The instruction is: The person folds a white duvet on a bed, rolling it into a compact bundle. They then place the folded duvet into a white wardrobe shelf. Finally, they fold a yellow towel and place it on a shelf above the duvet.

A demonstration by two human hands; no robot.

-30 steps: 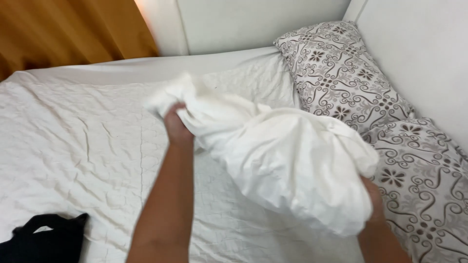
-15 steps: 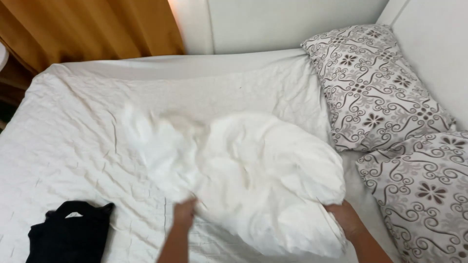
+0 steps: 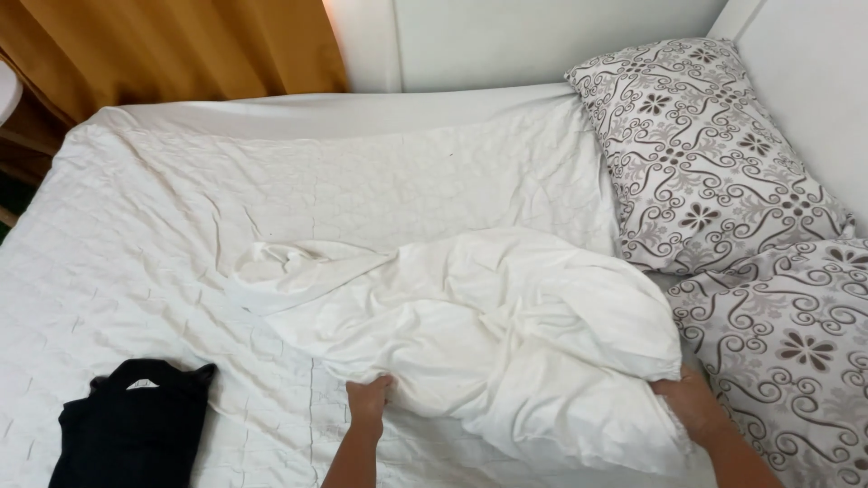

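- Looking down from our head camera, we grip a crumpled white cloth [image 3: 488, 334] lying mid-bed: left hand [image 3: 369, 402] pinches its near edge, right hand [image 3: 692, 407] has fingers closed on its corner beside the patterned pillows [image 3: 705, 154].
- We judge it laid down but still bunched; smoothing remains.

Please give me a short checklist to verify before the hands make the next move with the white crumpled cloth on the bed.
1. Left hand grips the lower edge of the white cloth: ok.
2. Right hand holds the cloth's right corner: ok, though the fingers are partly hidden.
3. Cloth lies flat: not ok, it is bunched and creased.
4. Cloth is apart from the black garment: ok.
5. Cloth is apart from the patterned pillows: not ok, its right side touches them.
6. Which side of the cloth faces up: cannot tell.
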